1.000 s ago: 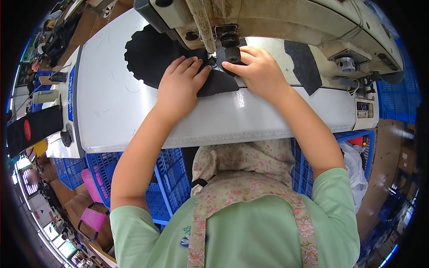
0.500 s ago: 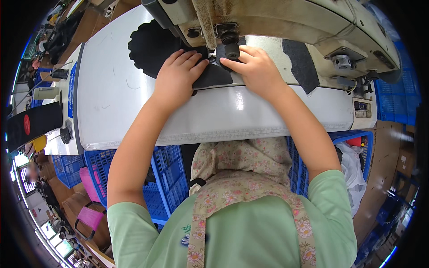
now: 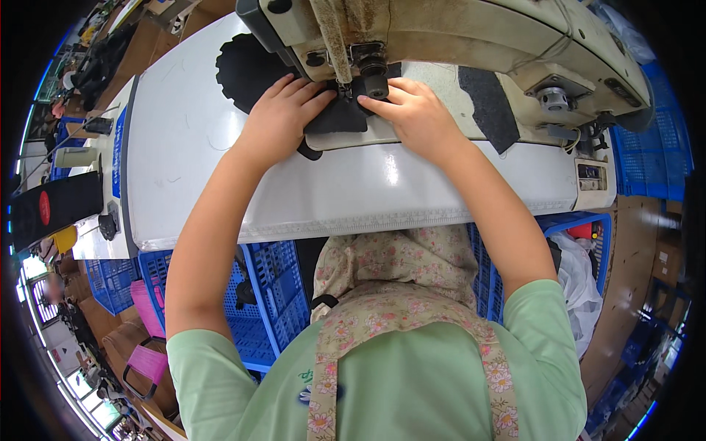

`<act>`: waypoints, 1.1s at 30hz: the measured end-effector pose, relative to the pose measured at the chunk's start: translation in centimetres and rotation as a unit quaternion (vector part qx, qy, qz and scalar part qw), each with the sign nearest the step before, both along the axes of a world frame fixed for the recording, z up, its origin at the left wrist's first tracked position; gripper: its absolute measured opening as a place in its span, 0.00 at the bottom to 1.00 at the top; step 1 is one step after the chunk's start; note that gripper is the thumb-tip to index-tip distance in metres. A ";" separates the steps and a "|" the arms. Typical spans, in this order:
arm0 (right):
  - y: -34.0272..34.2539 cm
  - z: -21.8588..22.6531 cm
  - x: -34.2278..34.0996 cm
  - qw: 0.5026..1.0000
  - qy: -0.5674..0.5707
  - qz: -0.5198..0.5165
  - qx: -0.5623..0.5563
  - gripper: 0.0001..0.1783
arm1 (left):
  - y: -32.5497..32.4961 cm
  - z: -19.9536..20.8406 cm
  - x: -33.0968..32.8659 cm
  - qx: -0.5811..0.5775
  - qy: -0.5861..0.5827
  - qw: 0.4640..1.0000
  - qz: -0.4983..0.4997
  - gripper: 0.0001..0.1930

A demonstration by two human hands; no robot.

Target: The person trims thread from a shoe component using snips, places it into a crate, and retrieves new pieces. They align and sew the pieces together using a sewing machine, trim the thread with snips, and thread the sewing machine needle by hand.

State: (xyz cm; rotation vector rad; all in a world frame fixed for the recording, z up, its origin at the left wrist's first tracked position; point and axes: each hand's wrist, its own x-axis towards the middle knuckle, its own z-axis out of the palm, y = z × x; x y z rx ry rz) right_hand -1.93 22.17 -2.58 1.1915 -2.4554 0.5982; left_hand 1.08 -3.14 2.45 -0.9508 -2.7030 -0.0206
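My left hand (image 3: 282, 117) lies flat with fingers spread on a black fabric piece (image 3: 246, 72) that has a notched, rounded edge. That piece spreads out to the left of a sewing machine (image 3: 448, 40). My right hand (image 3: 419, 114) rests open just right of the needle area, its thumb and fingertips at the edge of the black cloth. Between the hands, the presser foot (image 3: 346, 90) stands over the fabric; the needle tip is too small to make out. A dark curved end of material (image 3: 309, 150) pokes out below my left palm.
Another dark fabric piece (image 3: 489, 109) lies on the machine bed to the right. A ruler strip (image 3: 353, 221) runs along the white table's front edge. Blue plastic crates (image 3: 276, 294) stand beneath, one at right holding white plastic bags (image 3: 576, 283).
My left hand has shifted left and turned slightly. The black fabric between my hands has moved left, and the curved end below my left palm shows more. The right hand stays nearly in place.
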 end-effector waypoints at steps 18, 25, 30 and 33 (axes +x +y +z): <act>1.0 0.1 -0.8 0.997 -0.041 0.050 -0.050 0.22 | 9.3 3.4 3.0 -0.057 -0.137 0.964 0.221 0.11; 1.2 2.8 0.7 0.990 -0.092 0.102 -0.011 0.27 | 8.6 0.8 5.2 0.013 -0.074 0.976 0.202 0.13; 0.9 2.4 0.8 0.994 -0.019 0.098 0.041 0.24 | 7.9 0.2 5.5 0.058 -0.042 0.983 0.170 0.18; 0.4 2.7 1.4 0.994 0.005 0.093 0.062 0.22 | 7.4 0.4 5.4 0.074 -0.058 0.981 0.173 0.18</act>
